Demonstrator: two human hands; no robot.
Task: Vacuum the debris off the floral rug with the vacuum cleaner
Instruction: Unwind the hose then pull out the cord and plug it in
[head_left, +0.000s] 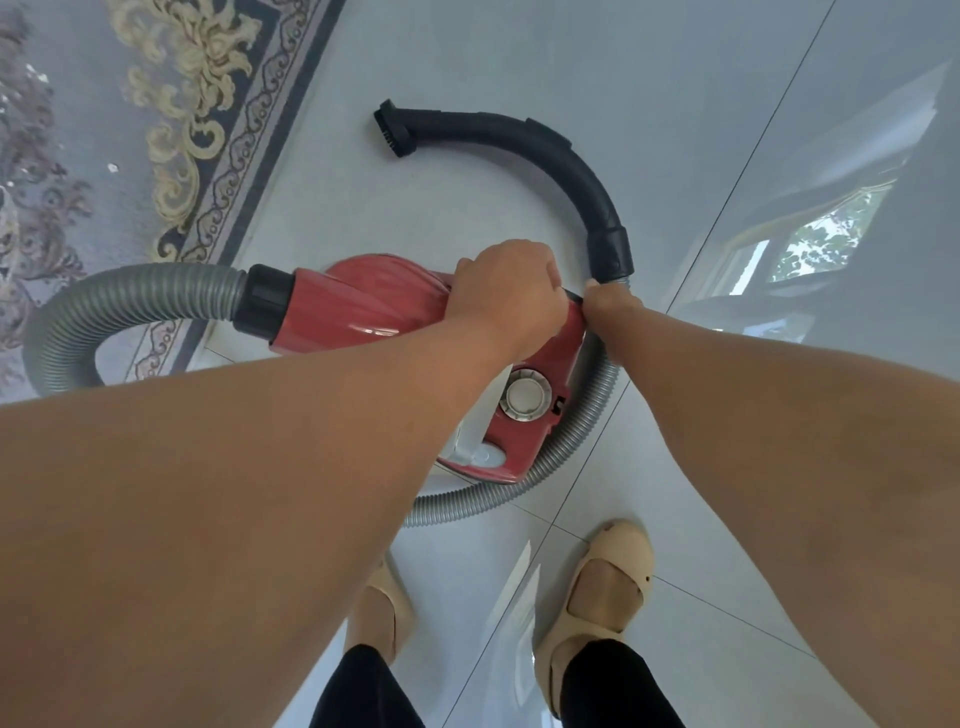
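Observation:
A red canister vacuum cleaner (363, 306) lies on the tiled floor in the middle of the view. My left hand (506, 291) is closed over its top handle. My right hand (605, 304) is closed beside it on the vacuum's right edge, where the grey ribbed hose (582, 431) passes. The hose loops around the body from a black collar (265, 299). A curved black wand (561, 156) ends in a small brush nozzle (392, 127) lying on the tiles. The floral rug (130, 130) fills the upper left, with small white bits of debris (111, 167) on it.
Glossy grey floor tiles (675, 104) stretch to the right and mirror a window. My two feet in beige slippers (602, 587) stand just below the vacuum. Part of the grey hose (78, 322) rests on the rug's border at the left.

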